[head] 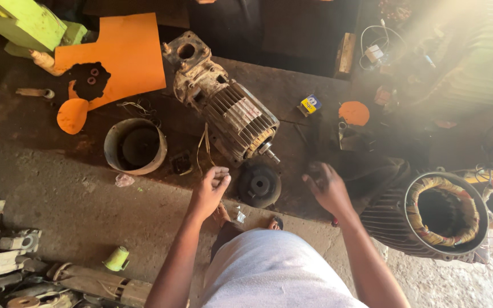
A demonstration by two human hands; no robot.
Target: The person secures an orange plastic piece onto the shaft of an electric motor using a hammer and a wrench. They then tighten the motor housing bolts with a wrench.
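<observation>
Fan disc point(258, 184) btwn both hands.

A motor repair workshop — a rusty finned electric motor point(229, 108) at frame centre, a copper-wound stator housing point(437, 214) lower right, grimy concrete floor point(64, 199)

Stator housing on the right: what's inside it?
Inside the stator housing, a ring of copper-coloured windings wrapped in yellow and red lines the bore. The centre is dark and looks hollow; no rotor is visible, and its depth is hidden in shadow.
</observation>
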